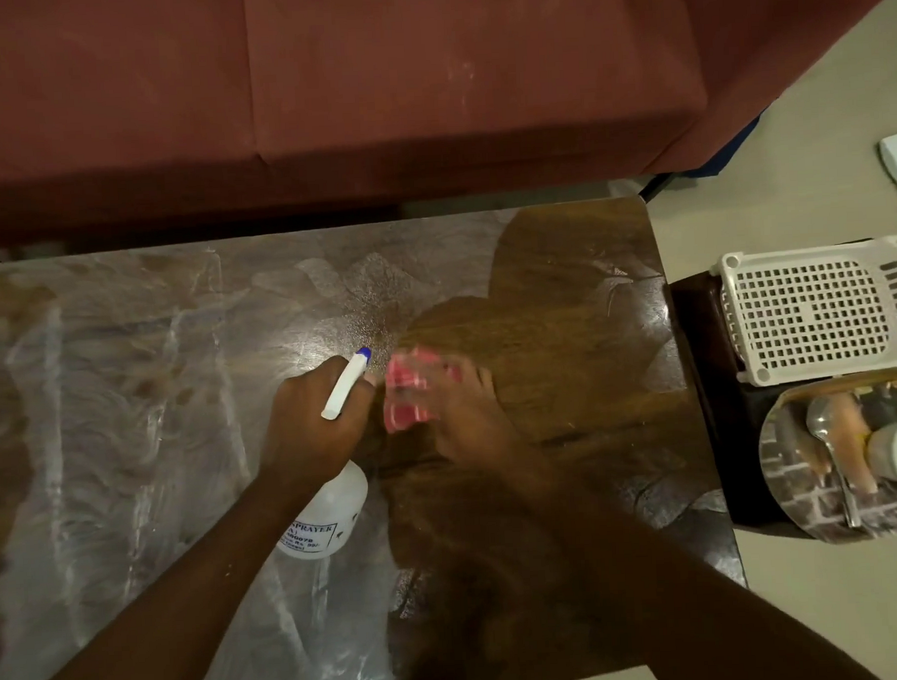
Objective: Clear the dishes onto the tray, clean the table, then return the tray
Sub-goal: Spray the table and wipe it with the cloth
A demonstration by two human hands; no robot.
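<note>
There is one view only, taken from the person's head, looking steeply down and a little forward. It sits close above the dark glossy wooden desk, whose top fills most of the picture, and both forearms reach in from the bottom edge. The far side of the desk lies toward the top, with a dark red upholstered sofa beyond it. The wide lens bends the edges, and pale floor shows at the right.
</note>
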